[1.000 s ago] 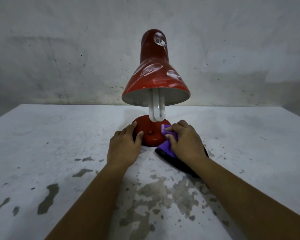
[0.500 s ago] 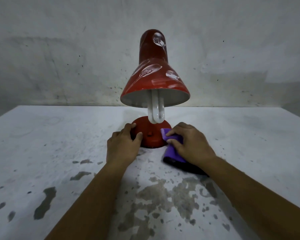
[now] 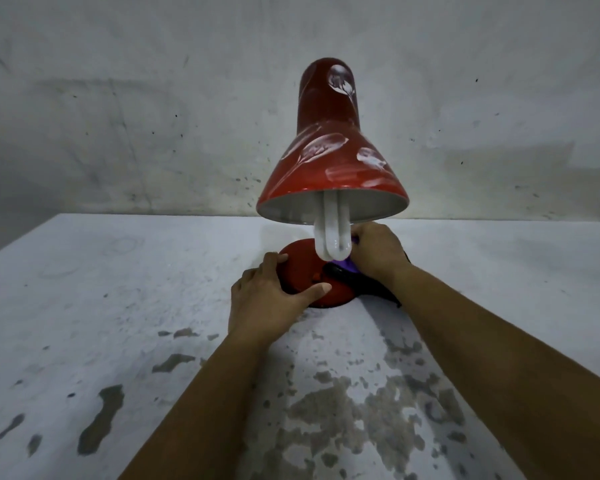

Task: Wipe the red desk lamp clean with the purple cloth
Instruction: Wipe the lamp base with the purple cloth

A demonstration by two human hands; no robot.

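The red desk lamp [image 3: 329,157] stands mid-table, its shade smeared with white marks and a white bulb [image 3: 333,233] hanging below it. My left hand [image 3: 271,296] grips the front left rim of the round red base [image 3: 300,261], thumb lying across its top. My right hand [image 3: 376,251] is behind the bulb at the base's right side, closed on the purple cloth [image 3: 347,266]. Only a small purple patch shows under the bulb; its dark underside trails right along the table under my wrist.
The lamp stands on a worn white table [image 3: 118,306] with grey patches of peeled paint near me. A stained grey wall [image 3: 153,116] rises right behind the table's far edge. The shade overhangs the base and both hands.
My right hand has moved with the cloth from the table in front of the base up onto the base's right side, behind the bulb. My left thumb has slid further across the base.
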